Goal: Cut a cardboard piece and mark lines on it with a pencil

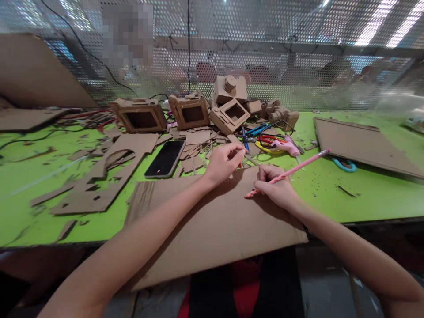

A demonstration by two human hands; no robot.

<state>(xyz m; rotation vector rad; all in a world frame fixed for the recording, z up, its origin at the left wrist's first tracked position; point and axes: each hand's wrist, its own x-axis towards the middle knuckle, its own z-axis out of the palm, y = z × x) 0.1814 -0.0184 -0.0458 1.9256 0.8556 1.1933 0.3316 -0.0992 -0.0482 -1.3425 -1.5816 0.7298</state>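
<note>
A pink pencil (298,167) is gripped in my right hand (276,187), its tip low over the cardboard sheet (212,234) and its other end pointing up to the right. Whether the tip touches the sheet is hard to tell. My left hand (225,162) rests by the sheet's far edge, thumb and fingers pinched together; what they hold, if anything, does not show. The sheet lies on the green table (331,203) and juts over its front edge. Just beyond my left fingers is a blue-handled tool (245,139).
A black phone (165,159) and a cut cardboard piece (109,194) lie to the left. Cardboard cameras (137,117) stand at the back among scraps. A pink glue gun (289,145), coloured-handled tools and a cardboard panel (361,143) are on the right. Perforated mesh (251,44) rises behind.
</note>
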